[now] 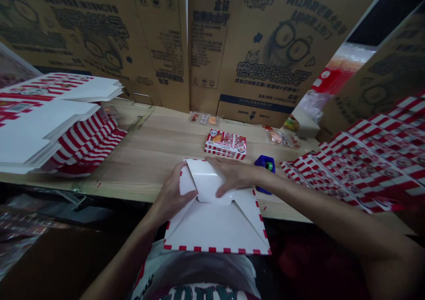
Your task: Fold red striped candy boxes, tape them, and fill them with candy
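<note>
Box blank sits at counter front edge, white side up, overhanging slightly. I read step as flap folding: L hand and R hand press top flap, fingers spread apart, not clamped. Next move calls for creasing flap flat.

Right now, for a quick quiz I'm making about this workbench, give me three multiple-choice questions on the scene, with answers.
1. Where is the blue tape dispenser? A) on the floor; B) beside the right hand; C) on the flat stack.
2. What edges the white sheet? A) red dashes; B) solid green; C) plain black.
3. The small striped box is: A) crushed; B) folded up; C) lying flat.

1: B, it stands just past the right wrist.
2: A, red dashes run along the border.
3: B, it sits closed on the wooden table.
</note>
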`<state>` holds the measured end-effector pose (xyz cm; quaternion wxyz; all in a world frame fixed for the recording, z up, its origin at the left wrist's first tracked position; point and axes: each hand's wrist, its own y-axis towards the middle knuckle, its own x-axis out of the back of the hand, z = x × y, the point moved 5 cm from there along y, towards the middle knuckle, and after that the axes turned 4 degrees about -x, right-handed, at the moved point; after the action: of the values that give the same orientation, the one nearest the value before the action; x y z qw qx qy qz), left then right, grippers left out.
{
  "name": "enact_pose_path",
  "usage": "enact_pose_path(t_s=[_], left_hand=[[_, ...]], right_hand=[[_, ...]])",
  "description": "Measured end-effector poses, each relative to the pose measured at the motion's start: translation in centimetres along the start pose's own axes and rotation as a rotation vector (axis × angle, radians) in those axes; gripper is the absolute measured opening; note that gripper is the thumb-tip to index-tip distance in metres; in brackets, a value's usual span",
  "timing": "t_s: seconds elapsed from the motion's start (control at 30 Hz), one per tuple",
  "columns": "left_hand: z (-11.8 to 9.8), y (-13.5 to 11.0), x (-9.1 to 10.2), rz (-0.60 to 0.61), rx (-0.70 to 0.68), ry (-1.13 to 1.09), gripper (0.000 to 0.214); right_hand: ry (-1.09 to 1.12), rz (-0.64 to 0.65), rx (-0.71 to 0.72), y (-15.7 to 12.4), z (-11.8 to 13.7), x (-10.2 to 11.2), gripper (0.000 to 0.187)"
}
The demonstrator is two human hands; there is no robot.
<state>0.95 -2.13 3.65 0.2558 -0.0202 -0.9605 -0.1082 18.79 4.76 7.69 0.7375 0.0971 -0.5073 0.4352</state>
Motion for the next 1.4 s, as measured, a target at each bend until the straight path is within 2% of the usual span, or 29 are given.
enact_pose_path(t_s=[0.2,0.3,0.4,0.5,0.6,0.67,0.73,0.77,0.8,0.83,0.9,0.97,1.0,1.03,1.07,1.1,1.13,1.2,1.3,1.37,1.4], left_hand=[[1.0,-0.1,-0.7,-0.075,0.052,-0.267,0.068],[1.6,-0.1,-0.6,-0.100,0.103,-0.337,0.070],[2.1,0.0,-0.5,-0.097,0.180,-0.426,0.072],[2.0,0.3,-0.4,-0.061,0.256,-0.533,0.065],[0.1,0.7,0.9,-0.058,0.332,-0.644,0.061],[-2.9,1.0,3.1,-0.114,0.300,-0.709,0.059],[-7.2,1.3,6.0,-0.175,0.167,-0.762,0.056],[-9.6,1.4,7.6,-0.198,0.073,-0.775,0.054],[-12.0,1.5,9.1,-0.226,-0.039,-0.775,0.050],[-14.2,1.6,10.5,-0.252,-0.160,-0.768,0.048],[-17.4,1.7,12.9,-0.310,-0.402,-0.705,0.046],[-18.4,1.9,14.1,-0.354,-0.590,-0.572,0.052],[-18.0,2.2,14.4,-0.380,-0.646,-0.512,0.055],[-17.1,2.4,14.6,-0.415,-0.674,-0.487,0.055],[-15.7,2.7,14.6,-0.447,-0.671,-0.504,0.055],[-13.9,3.0,14.5,-0.482,-0.644,-0.570,0.056],[-11.8,3.2,14.2,-0.507,-0.594,-0.662,0.059],[-7.4,3.3,13.0,-0.504,-0.451,-0.794,0.063],[-0.8,2.3,10.7,-0.549,-0.195,-0.815,0.060],[3.4,1.4,8.5,-0.531,0.028,-0.687,0.053],[5.2,1.0,7.4,-0.502,0.121,-0.598,0.052]], right_hand=[[-0.121,-0.131,0.007,-0.6,-0.2,-0.9,0.111],[-0.035,-0.091,0.017,-0.7,-0.5,-0.1,0.107],[0.137,-0.012,0.055,-0.4,-0.8,0.9,0.084],[0.236,0.055,-0.032,0.3,-1.6,1.3,0.057],[0.307,0.162,-0.130,0.8,-1.0,2.7,0.040],[0.350,0.169,-0.122,0.6,1.0,5.9,0.035],[0.408,0.130,-0.110,-0.2,3.9,10.7,0.032],[0.463,0.078,-0.150,-0.8,5.3,13.5,0.027],[0.519,-0.038,-0.205,-1.7,6.6,16.5,0.034],[0.528,-0.173,-0.253,-2.7,7.9,19.5,0.054],[0.404,-0.327,-0.289,-4.6,10.5,23.7,0.067],[0.217,-0.449,-0.185,-5.8,13.0,25.5,0.068],[0.118,-0.515,-0.075,-6.1,14.1,25.3,0.068],[0.019,-0.583,0.048,-6.0,15.0,24.3,0.067],[-0.088,-0.642,0.185,-5.7,15.7,22.4,0.058],[-0.202,-0.710,0.285,-5.1,15.8,19.8,0.039],[-0.316,-0.726,0.317,-4.0,15.3,16.5,0.030],[-0.481,-0.670,0.338,-0.9,13.2,8.8,0.035],[-0.615,-0.524,0.375,3.8,9.0,-2.5,0.030],[-0.605,-0.490,0.353,6.2,6.2,-7.9,0.026],[-0.589,-0.493,0.310,7.1,5.0,-9.7,0.024]])
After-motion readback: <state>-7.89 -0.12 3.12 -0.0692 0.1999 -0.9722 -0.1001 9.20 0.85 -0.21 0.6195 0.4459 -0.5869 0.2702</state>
